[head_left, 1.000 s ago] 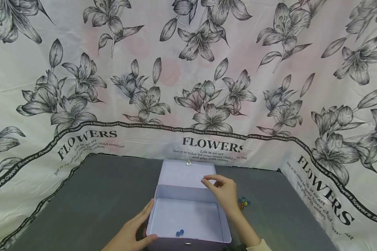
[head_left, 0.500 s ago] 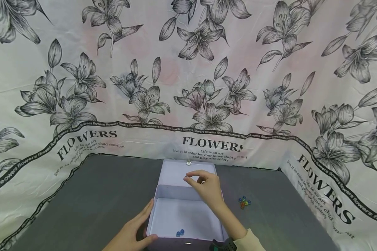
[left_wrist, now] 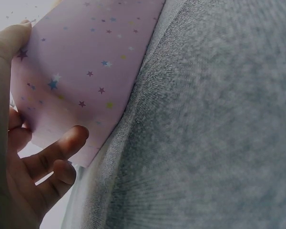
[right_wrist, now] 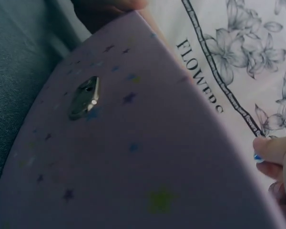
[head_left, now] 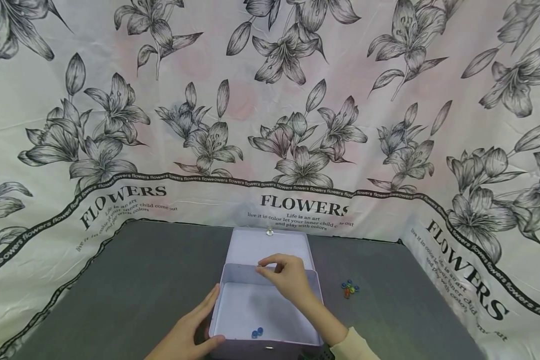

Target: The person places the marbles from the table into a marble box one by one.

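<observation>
A lilac tin box (head_left: 240,307) stands with its lid (head_left: 256,247) folded back; small stars are printed on its outer wall (left_wrist: 95,62). Two blue marbles (head_left: 257,333) lie inside near the front wall. My left hand (head_left: 186,327) holds the box at its front left corner, thumb at the rim and fingers along the side. Above the box's inside, my right hand (head_left: 290,280) pinches a small shiny blue marble (right_wrist: 257,156) between thumb and forefinger; the fingertips hide most of it.
Several coloured marbles (head_left: 349,289) lie in a cluster on the grey tabletop (head_left: 387,300), right of the box. A metal clasp (right_wrist: 85,98) is on the box's front. A flower-printed cloth (head_left: 306,207) hangs behind and at both sides.
My right hand has moved left from the box's right edge to over its middle, then slightly lower, still pinching the marble. My left hand stays at the corner.
</observation>
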`<state>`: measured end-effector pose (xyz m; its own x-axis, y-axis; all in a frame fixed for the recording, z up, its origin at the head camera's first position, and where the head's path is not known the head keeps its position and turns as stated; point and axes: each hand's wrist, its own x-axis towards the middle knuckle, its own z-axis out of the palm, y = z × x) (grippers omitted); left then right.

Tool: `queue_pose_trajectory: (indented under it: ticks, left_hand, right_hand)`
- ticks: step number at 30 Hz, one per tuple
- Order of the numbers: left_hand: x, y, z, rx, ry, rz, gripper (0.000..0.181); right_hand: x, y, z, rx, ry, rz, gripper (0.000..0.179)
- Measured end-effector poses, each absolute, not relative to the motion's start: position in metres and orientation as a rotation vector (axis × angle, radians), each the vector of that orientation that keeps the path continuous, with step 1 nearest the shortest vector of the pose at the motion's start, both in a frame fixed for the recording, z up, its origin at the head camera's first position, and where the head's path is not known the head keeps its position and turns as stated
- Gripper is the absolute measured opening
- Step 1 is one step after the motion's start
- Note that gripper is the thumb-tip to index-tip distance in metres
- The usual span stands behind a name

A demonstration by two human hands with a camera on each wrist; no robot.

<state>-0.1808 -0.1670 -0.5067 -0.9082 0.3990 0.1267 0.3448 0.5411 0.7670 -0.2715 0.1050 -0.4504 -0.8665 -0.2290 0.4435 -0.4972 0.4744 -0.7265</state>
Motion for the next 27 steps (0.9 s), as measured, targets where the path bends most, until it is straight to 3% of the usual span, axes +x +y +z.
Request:
queue_pose_trajectory:
  ticks: [19, 27]
  left_hand:
    - [-0.181, -0.168, -0.508, 0.681, 2.735, 1.283, 0.098]
    - [-0.182, -0.170, -0.510, 0.659, 2.724, 1.306, 0.098]
  right_hand:
    - [-0.270, 0.105, -0.468, 0.759, -2.821, 0.995, 0.008]
    - [-0.269, 0.101, -0.471, 0.959, -2.896, 0.800, 0.005]
